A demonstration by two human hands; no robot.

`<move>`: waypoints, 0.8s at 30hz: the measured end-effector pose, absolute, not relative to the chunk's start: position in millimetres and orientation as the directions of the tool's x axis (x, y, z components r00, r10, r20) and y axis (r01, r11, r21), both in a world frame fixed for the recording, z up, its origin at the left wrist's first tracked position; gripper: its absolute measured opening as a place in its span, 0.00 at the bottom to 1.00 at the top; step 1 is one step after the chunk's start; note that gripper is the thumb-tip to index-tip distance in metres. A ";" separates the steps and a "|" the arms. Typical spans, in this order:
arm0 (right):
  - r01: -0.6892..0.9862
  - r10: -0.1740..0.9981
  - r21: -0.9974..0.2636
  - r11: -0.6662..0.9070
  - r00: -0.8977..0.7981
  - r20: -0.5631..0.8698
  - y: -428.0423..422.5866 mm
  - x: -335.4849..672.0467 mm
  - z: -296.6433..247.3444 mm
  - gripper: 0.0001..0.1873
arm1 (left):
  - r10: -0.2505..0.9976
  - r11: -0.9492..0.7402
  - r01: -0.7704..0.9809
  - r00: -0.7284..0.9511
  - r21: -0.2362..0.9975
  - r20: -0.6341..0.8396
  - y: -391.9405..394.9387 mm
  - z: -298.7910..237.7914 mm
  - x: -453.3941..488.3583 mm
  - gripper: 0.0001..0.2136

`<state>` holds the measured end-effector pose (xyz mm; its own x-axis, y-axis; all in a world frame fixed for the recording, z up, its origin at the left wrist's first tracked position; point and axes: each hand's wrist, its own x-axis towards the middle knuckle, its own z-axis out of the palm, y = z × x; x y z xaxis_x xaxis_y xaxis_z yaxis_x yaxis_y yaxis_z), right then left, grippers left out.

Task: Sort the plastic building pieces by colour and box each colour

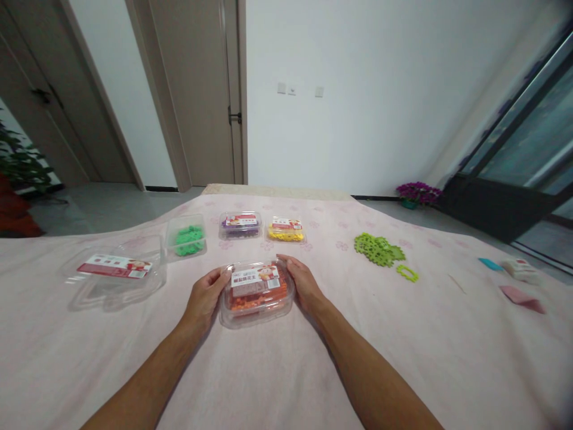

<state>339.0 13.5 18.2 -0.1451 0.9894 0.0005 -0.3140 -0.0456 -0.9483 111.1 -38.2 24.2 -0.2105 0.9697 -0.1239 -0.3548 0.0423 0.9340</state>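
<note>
A clear plastic box of orange pieces with a red and white label lies on the pink cloth in front of me. My left hand grips its left side with curled fingers. My right hand holds its right side, fingers wrapped over the far corner. Behind it stand an open tub of green pieces, a lidded box of purple pieces and a lidded box of yellow pieces.
An empty clear lid with a label lies at the left. A pile of joined green pieces and a loose green ring lie at the right. Far right are a blue piece, a small box and a pink pad.
</note>
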 end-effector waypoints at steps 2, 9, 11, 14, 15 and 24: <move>-0.339 0.989 -0.940 -0.038 -0.150 0.014 13.8 340.4 17.1 0.25 | 0.966 0.032 -0.386 -0.224 0.922 -0.128 -38.8 24.6 112.4 0.25; -0.339 0.984 -0.935 -0.100 -0.170 -0.044 16.9 344.8 15.4 0.22 | 0.879 -0.096 -0.575 -0.432 0.813 -0.202 -26.2 23.9 99.1 0.07; -0.309 0.983 -0.943 -0.123 -0.166 -0.073 16.1 344.3 18.4 0.22 | 0.848 -0.107 -0.642 -0.458 0.759 -0.268 -21.6 26.7 92.7 0.06; -0.260 0.986 -0.961 -0.090 -0.158 -0.049 12.9 342.4 23.5 0.22 | 0.829 -0.050 -0.717 -0.417 0.695 -0.371 -19.6 34.2 86.7 0.09; -0.249 0.987 -0.966 -0.070 -0.158 -0.031 11.7 341.6 24.6 0.22 | 0.825 -0.032 -0.731 -0.405 0.681 -0.395 -20.1 36.8 85.8 0.10; 0.019 0.994 -0.994 0.107 -0.038 0.107 13.1 334.6 14.3 0.22 | 0.830 -0.012 -0.780 -0.356 0.625 -0.429 -21.4 33.4 81.4 0.13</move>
<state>334.6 13.1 14.3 -0.0378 0.9936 0.1065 0.0189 0.1073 -0.9940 81.4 -21.4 33.4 -0.3562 0.8300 -0.4292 -0.7805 -0.0117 0.6251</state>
